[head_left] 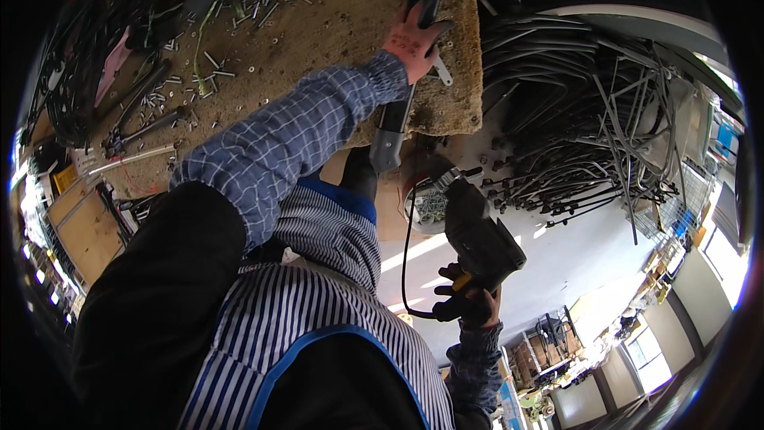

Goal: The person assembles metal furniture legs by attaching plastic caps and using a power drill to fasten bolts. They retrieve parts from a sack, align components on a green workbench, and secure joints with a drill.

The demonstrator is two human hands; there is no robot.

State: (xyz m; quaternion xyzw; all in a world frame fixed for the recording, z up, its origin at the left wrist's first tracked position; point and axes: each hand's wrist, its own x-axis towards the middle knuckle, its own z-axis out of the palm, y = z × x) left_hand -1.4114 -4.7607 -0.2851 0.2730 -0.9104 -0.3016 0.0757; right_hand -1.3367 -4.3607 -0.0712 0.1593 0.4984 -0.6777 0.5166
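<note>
A dark metal bar (pixel 406 72) is laid across the right edge of a worn, particle-board workbench (pixel 334 24), its lower end overhanging the edge. It is gripped near its upper part by the left hand (pixel 414 41), which is closed around it in a reddish work glove. A corded power tool (pixel 477 235), dark grey, is held below the bench edge by the right hand (pixel 469 299), closed on the handle in a black glove; its working end is directed toward the bar's overhanging end, just beside it. Contact between the 2 cannot be told.

Judged from this position, the bar could shift or twist under the tool, since it is secured by 1 hand only. The black cable (pixel 406 263), looping beside the tool, could snag on the bench edge or be drawn toward the working end.

Loose screws and bolts (pixel 215 64) are scattered over the bench surface, well apart from the bar. A dense bundle of grey cables (pixel 573 103) hangs to the right, near the tool, limiting room on that side.
</note>
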